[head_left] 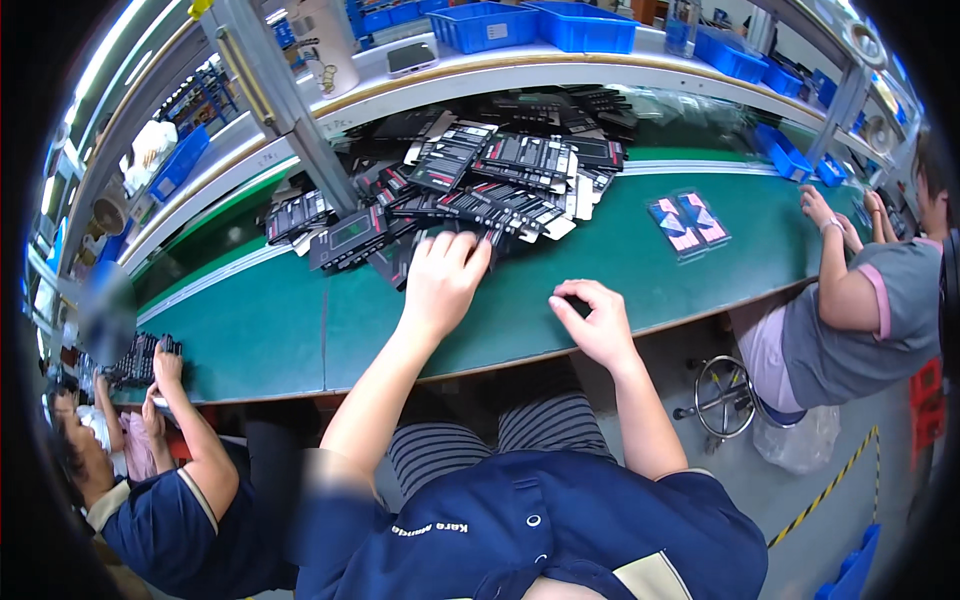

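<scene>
A heap of flat black cartons (525,155) with white and red printed panels lies in front of me, against the far side of the green bench. My left hand (446,280) is over the heap's near edge. Its fingers are bent and slightly apart, the tips at the dark cartons, and no carton is lifted. To the right, my right hand (600,325) hovers over the bench's front edge, thumb and forefinger curled close together. A dark patch shows between them, and whether it is an object or shadow is unclear. One carton with a green-marked panel (350,235) lies left of my left hand.
Two pink-and-blue printed cards in clear packaging (690,225) lie right on the green bench (510,315). Above runs a shelf with blue bins (485,28) and a phone (411,58), held by a metal post (325,165). Co-workers sit left (170,510) and right (850,320).
</scene>
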Demonstrator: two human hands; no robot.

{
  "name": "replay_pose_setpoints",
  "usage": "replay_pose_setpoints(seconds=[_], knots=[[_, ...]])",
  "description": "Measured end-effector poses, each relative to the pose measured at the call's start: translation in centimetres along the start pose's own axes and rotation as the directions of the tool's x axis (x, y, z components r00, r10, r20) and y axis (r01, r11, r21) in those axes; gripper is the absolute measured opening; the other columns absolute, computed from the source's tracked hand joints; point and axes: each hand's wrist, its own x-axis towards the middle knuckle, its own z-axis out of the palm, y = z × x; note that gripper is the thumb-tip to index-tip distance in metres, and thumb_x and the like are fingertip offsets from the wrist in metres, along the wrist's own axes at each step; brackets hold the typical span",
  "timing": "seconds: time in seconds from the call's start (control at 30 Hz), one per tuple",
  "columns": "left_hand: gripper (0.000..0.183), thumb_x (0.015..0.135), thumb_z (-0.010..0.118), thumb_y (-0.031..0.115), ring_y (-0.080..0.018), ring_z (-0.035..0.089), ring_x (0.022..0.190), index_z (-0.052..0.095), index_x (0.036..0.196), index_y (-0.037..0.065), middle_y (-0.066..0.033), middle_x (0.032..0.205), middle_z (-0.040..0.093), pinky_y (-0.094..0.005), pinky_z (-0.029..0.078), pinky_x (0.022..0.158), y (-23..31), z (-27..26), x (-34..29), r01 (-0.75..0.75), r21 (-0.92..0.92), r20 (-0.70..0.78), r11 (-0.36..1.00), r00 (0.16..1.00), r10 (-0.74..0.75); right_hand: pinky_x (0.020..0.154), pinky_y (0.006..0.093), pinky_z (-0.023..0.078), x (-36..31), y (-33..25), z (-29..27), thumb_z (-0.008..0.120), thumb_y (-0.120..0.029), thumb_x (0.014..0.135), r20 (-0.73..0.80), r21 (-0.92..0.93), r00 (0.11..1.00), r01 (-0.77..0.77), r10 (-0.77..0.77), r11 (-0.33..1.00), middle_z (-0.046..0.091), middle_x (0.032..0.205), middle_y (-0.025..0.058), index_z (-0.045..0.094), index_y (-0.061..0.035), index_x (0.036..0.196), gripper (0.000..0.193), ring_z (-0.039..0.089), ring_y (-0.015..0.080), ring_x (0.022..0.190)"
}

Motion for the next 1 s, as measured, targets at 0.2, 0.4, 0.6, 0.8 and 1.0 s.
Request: replay_pose_setpoints(seconds=[0.2,0.4,0.6,0.8,1.0], knots=[[0.061,0.073,0.080,0.027,-0.0326,0.052,0.122,0.060,0.130,0.016,-0.0128,0.129,0.056,-0.0457,0.043,0.099,5.7,-4.1,-4.3,0.061,-0.282,0.462,0.957,0.883,0.080,0.103,0.0476,0.042,5.4,8.9,-8.2,0.070,-0.020,0.084,-0.294,-0.754,0.892,0.004,-0.344,0.657,0.066,0.110,0.0206,0.068,0.0001,0.099,0.025,0.059,0.0377,0.112],[0.070,0.081,0.067,0.063,-0.0483,0.031,0.140,0.053,0.136,0.020,-0.0182,0.146,0.041,-0.0700,0.019,0.112,5.4,-4.5,-5.4,0.322,-0.255,0.619,0.912,0.779,-0.102,0.110,0.0483,0.037,4.3,9.6,-9.8,0.063,-0.030,0.093,-0.042,-0.800,0.999,-0.054,0.033,0.597,0.058,0.134,0.0245,0.062,0.0012,0.122,0.043,0.051,0.0422,0.128],[0.053,0.082,0.069,0.036,-0.0346,0.041,0.130,0.055,0.124,0.007,-0.0155,0.129,0.049,-0.0669,0.017,0.114,4.3,-1.9,-4.0,0.379,-0.375,0.554,0.846,0.823,-0.123,0.104,0.0526,0.038,-1.8,2.3,-4.6,0.076,-0.027,0.082,-0.075,-0.643,0.997,-0.039,-0.013,0.765,0.054,0.131,0.0298,0.062,-0.0025,0.097,0.032,0.049,0.0442,0.125],[0.042,0.066,0.062,0.001,-0.0356,0.041,0.129,0.057,0.108,0.004,-0.0154,0.121,0.050,-0.0703,0.014,0.114,6.0,-2.7,-2.5,0.315,-0.502,0.704,0.805,0.689,0.169,0.092,0.0461,0.041,-1.9,-0.1,-3.2,0.080,-0.027,0.070,-0.067,-0.548,0.997,-0.076,0.046,0.833,0.059,0.111,0.0124,0.057,-0.0071,0.085,0.034,0.052,0.0330,0.109],[0.073,0.074,0.073,0.015,-0.0526,0.028,0.139,0.047,0.142,0.014,-0.0233,0.150,0.036,-0.0719,0.027,0.106,9.9,-3.2,-4.4,0.355,0.181,0.498,0.917,0.771,-0.397,0.088,0.0422,0.043,-1.7,0.5,-1.8,0.081,-0.033,0.067,-0.183,-0.651,0.983,-0.124,0.004,0.749,0.060,0.107,0.0080,0.058,-0.0097,0.088,0.039,0.054,0.0292,0.105]])
